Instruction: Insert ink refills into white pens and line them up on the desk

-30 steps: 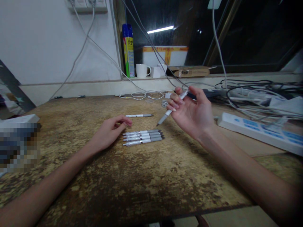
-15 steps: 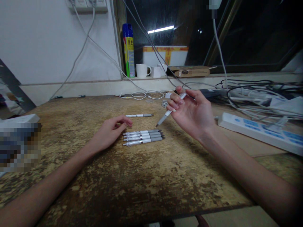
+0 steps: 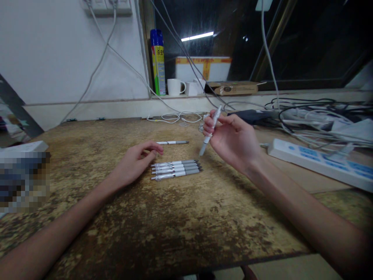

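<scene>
Above the bench (image 3: 175, 221), your right hand (image 3: 233, 138) pinches a pen (image 3: 210, 127) tip-down; a loose grip could drop it onto the row of pens (image 3: 176, 169) beside your empty, relaxed left hand (image 3: 132, 163).

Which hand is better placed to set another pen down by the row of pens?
Probably the right hand: it holds a pen, tip down, near the row of pens. The left hand lies empty at the row's end.
</scene>
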`<move>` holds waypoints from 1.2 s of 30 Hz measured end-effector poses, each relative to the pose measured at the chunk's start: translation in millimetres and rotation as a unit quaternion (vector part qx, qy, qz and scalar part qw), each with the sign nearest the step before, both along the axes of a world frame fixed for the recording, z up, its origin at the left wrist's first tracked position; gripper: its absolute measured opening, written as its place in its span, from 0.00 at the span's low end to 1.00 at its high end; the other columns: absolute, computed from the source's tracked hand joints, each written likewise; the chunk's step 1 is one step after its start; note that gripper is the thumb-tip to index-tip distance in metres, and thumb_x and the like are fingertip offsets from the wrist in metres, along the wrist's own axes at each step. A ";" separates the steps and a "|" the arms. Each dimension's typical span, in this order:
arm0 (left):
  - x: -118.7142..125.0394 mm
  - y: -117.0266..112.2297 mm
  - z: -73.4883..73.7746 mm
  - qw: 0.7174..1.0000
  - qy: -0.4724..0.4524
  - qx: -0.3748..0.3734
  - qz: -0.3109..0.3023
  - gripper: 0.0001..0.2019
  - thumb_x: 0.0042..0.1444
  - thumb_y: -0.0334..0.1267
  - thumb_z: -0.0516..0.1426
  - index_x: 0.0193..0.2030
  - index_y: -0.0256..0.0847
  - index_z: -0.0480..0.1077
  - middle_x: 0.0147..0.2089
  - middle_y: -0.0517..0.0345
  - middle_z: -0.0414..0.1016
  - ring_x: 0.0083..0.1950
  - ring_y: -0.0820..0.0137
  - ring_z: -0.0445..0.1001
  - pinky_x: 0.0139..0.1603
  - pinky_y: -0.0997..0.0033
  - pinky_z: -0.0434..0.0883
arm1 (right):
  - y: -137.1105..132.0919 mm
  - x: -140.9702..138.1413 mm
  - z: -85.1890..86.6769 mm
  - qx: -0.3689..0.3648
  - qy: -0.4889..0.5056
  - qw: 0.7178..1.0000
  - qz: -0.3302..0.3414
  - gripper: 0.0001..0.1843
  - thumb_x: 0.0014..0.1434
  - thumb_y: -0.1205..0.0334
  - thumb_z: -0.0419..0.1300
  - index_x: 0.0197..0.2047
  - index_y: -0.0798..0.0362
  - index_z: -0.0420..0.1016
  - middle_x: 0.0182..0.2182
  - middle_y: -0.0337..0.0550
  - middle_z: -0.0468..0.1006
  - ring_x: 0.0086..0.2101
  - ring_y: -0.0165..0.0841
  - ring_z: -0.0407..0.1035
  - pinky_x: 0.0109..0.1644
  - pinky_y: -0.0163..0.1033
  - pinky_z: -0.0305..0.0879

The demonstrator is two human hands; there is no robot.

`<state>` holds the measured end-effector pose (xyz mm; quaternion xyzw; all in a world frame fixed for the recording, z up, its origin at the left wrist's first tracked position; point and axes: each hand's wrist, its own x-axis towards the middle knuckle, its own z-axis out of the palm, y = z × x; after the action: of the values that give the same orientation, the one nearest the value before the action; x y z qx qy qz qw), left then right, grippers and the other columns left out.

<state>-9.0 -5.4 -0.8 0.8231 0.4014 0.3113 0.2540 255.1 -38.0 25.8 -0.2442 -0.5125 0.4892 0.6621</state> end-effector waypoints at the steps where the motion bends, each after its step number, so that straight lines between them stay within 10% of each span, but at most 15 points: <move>1: -0.2 0.3 0.0 1.000 -0.003 0.005 -0.004 0.11 0.68 0.37 0.53 0.48 0.40 0.77 0.50 0.52 0.81 0.49 0.63 0.77 0.52 0.61 0.70 | 1.0 -0.9 -1.3 0.003 -0.015 1.000 -0.004 0.02 0.64 0.61 0.56 0.39 0.48 0.69 0.32 0.41 0.66 0.32 0.33 0.61 0.36 0.39 0.64; 12: 6.7 -11.0 3.7 0.989 -0.098 -0.031 -0.102 0.22 0.68 0.42 0.58 0.67 0.43 0.64 0.52 0.50 0.80 0.52 0.63 0.78 0.47 0.64 0.72 | -2.4 -10.9 -24.1 0.079 -0.342 0.937 -0.008 0.10 0.70 0.54 0.59 0.47 0.50 0.69 0.34 0.39 0.79 0.30 0.29 0.68 0.34 0.35 0.62; 18: 13.1 -18.3 4.7 0.991 -0.063 0.011 -0.114 0.13 0.67 0.44 0.60 0.55 0.42 0.75 0.50 0.54 0.79 0.46 0.67 0.77 0.47 0.67 0.72 | -8.8 -15.9 -26.4 0.089 -0.445 0.891 0.033 0.11 0.72 0.54 0.55 0.50 0.51 0.72 0.38 0.41 0.81 0.37 0.33 0.73 0.40 0.37 0.64; 24: -2.6 0.1 1.1 0.999 -0.025 -0.007 -0.047 0.16 0.67 0.48 0.58 0.55 0.41 0.74 0.46 0.54 0.81 0.40 0.67 0.77 0.39 0.69 0.71 | -1.3 -4.2 -29.7 0.047 -0.562 0.823 -0.072 0.16 0.73 0.53 0.52 0.40 0.52 0.75 0.30 0.39 0.77 0.31 0.33 0.69 0.36 0.38 0.58; 36: -21.1 20.0 -1.7 0.993 0.089 -0.041 -0.069 0.18 0.66 0.54 0.58 0.47 0.42 0.77 0.38 0.57 0.79 0.38 0.66 0.75 0.38 0.69 0.69 | 12.3 6.9 -47.0 0.096 -0.592 0.796 -0.076 0.09 0.70 0.60 0.57 0.45 0.54 0.77 0.42 0.47 0.79 0.40 0.35 0.71 0.43 0.38 0.63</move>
<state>-30.1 14.6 -2.5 0.8619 0.3773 0.2020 0.2720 262.0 -25.6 -21.2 -0.4593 -0.8288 0.1451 0.2846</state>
